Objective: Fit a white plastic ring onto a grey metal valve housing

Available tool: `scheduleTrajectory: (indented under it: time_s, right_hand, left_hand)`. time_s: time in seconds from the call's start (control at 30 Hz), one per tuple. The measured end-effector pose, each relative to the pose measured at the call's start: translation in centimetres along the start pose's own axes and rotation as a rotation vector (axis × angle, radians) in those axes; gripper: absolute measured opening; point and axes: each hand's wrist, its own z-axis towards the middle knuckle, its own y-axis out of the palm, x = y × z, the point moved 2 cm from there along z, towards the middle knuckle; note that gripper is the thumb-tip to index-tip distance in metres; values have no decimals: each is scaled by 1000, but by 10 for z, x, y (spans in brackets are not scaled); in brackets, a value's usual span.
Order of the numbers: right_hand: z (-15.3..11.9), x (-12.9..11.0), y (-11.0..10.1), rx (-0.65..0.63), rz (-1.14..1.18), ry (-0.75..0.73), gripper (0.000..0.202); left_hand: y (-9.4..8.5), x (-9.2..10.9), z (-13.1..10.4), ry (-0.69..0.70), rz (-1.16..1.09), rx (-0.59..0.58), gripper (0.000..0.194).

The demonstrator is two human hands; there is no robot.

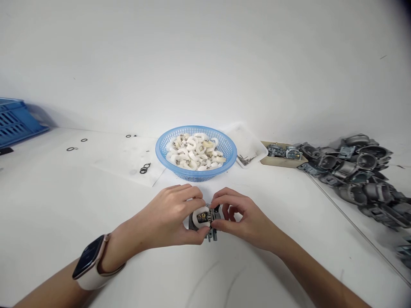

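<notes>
Low centre of frame: I had the small grey metal carburetor body (205,222) pinched between both hands just above the white table (289,239). My left hand (170,220) closed around its left flank, thumb underneath, fingers over the top; my right hand (244,218) gripped the right edge with fingertips curled in. A white horseshoe-shaped plastic float (203,212) sat on top of the body. I judged the casting rigid and dense for its size, best held by its flat outer faces; the float looked light, thin, probably easy to bend at its hinge, so I kept pressure off it. Matching floats filled the blue basket (196,150) above centre. No brand, label or legible writing showed anywhere.
</notes>
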Motion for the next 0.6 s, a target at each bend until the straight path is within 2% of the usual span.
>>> scheduleTrajectory:
  time_s: [0.6]
  right_hand:
    - [1,-3,0,-11,-8,-13,17]
  left_hand:
    - [0,0,0,0,2,-2,16]
